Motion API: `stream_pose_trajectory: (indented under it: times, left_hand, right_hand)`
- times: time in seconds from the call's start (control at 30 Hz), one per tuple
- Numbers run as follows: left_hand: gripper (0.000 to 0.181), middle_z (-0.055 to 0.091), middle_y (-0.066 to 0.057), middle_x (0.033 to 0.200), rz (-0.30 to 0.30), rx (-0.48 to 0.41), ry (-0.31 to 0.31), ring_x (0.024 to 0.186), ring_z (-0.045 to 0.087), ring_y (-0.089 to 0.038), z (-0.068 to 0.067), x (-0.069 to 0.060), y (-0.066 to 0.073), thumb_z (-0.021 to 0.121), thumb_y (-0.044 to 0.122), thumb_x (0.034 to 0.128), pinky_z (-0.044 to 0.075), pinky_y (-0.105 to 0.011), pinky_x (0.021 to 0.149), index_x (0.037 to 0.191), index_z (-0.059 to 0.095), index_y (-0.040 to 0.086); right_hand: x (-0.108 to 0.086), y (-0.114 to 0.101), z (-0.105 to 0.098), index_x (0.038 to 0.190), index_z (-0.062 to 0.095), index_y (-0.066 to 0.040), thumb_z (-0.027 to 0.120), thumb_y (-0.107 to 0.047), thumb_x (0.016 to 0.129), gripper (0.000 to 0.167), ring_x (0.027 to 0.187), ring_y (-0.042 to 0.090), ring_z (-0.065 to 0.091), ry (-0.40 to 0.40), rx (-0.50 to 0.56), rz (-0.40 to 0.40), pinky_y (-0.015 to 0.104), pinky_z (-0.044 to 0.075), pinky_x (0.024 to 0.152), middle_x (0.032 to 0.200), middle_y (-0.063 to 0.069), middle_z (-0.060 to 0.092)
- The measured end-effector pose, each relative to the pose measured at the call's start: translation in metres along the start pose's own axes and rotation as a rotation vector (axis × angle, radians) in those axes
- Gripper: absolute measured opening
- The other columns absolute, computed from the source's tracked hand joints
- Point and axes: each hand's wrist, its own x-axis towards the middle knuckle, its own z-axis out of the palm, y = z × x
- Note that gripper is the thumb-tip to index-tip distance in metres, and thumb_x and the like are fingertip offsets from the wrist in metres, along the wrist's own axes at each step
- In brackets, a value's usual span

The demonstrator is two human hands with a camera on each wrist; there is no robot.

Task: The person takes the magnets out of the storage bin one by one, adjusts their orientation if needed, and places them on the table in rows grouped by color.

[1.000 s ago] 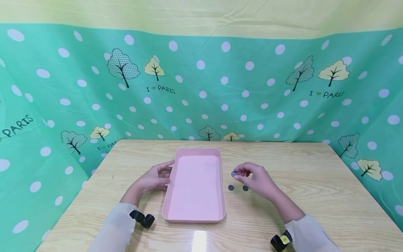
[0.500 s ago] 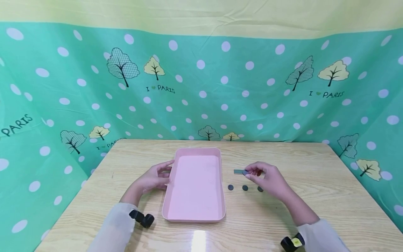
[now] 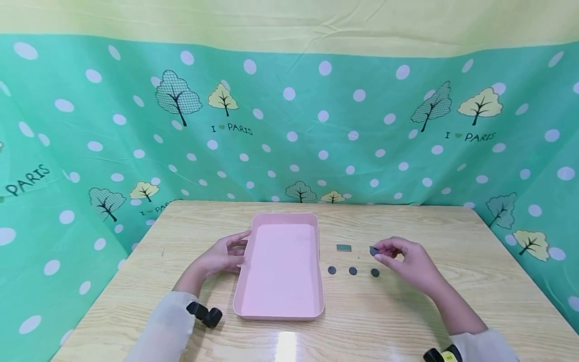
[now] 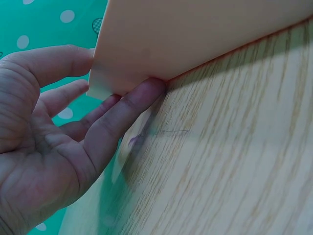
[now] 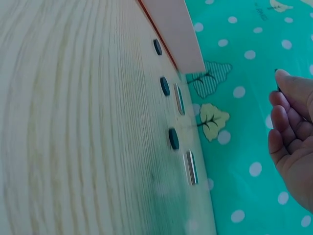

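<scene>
My right hand pinches a small dark round disc between thumb and fingertips, above the table right of the pink tray. In the right wrist view only a thin dark edge of that disc shows at the fingertips. Below it lie three similar dark discs in a row on the wood. A flat green rectangular piece lies behind them. The right wrist view also shows a second rectangular piece, which the hand hides in the head view. With spread fingers, my left hand touches the tray's left outer wall.
The light wooden table ends at a green dotted curtain at the back and sides. Inside the shallow tray only its bare pink bottom shows. Black cameras are strapped to both wrists.
My right hand, with the disc in its pinch, has moved to the right, away from the tray. A green rectangular piece and the third disc have come into sight. The left hand stays put.
</scene>
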Motion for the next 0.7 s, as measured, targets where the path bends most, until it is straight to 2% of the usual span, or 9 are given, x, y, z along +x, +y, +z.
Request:
stream_pose_trajectory:
  times: [0.2, 0.5, 0.7]
  left_hand:
    - [0.082, 0.034, -0.026, 0.148, -0.007, -0.006, 0.011, 0.117, 0.056, -0.035, 0.000, 0.000, -0.001, 0.070, 0.000, 0.0856, 0.057, -0.049, 0.082, 0.155, 0.027, 0.012]
    - [0.078, 0.034, -0.026, 0.148, 0.006, -0.024, -0.025, 0.119, 0.054, -0.036, -0.001, 0.001, -0.002, 0.060, -0.007, 0.0879, 0.056, -0.049, 0.082, 0.155, 0.025, 0.011]
    - [0.078, 0.035, -0.026, 0.147, 0.010, -0.021, -0.027, 0.117, 0.055, -0.035, -0.001, 0.001, -0.003, 0.060, -0.007, 0.0875, 0.056, -0.049, 0.082, 0.155, 0.026, 0.011]
  right_hand:
    - [-0.007, 0.007, -0.014, 0.104, 0.071, -0.007, 0.072, -0.021, 0.089, 0.020, 0.076, 0.015, 0.054, -0.001, 0.023, 0.041, 0.024, 0.045, 0.057, 0.082, 0.000, 0.062]
    - [-0.014, 0.027, -0.024, 0.102, 0.071, -0.006, 0.072, -0.019, 0.089, 0.019, 0.074, 0.013, 0.053, -0.003, -0.014, 0.054, 0.024, 0.046, 0.058, 0.081, 0.000, 0.062]
    - [-0.017, 0.039, -0.023, 0.104, 0.070, -0.003, 0.072, -0.023, 0.089, 0.025, 0.075, 0.015, 0.053, -0.027, 0.002, 0.119, 0.024, 0.047, 0.061, 0.083, 0.002, 0.063]
